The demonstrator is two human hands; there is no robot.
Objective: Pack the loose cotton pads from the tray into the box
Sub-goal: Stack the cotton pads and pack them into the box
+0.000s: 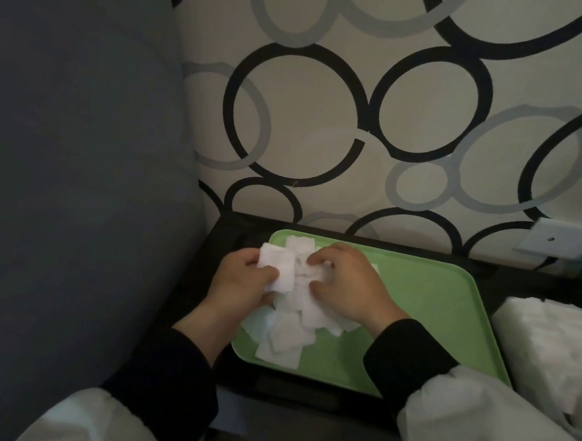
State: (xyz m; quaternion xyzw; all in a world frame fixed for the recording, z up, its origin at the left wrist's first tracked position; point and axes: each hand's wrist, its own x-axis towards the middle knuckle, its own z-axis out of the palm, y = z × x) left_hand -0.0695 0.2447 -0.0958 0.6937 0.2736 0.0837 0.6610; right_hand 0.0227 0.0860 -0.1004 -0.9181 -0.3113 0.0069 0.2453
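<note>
A green tray [434, 309] lies on a dark table, with a heap of loose white square cotton pads [287, 333] on its left half. My left hand [239, 280] holds a small stack of pads [276, 267] above the tray's left edge. My right hand [347, 285] is over the heap, its fingers curled and pinching pads beside that stack. The box [565, 348], at the right edge beside the tray, is full of white pads packed in rows.
A grey sofa arm [66, 149] rises close on the left. A rug with black and grey rings [375, 100] lies beyond the dark table [294, 390]. A white flat object [562, 238] sits at the far right.
</note>
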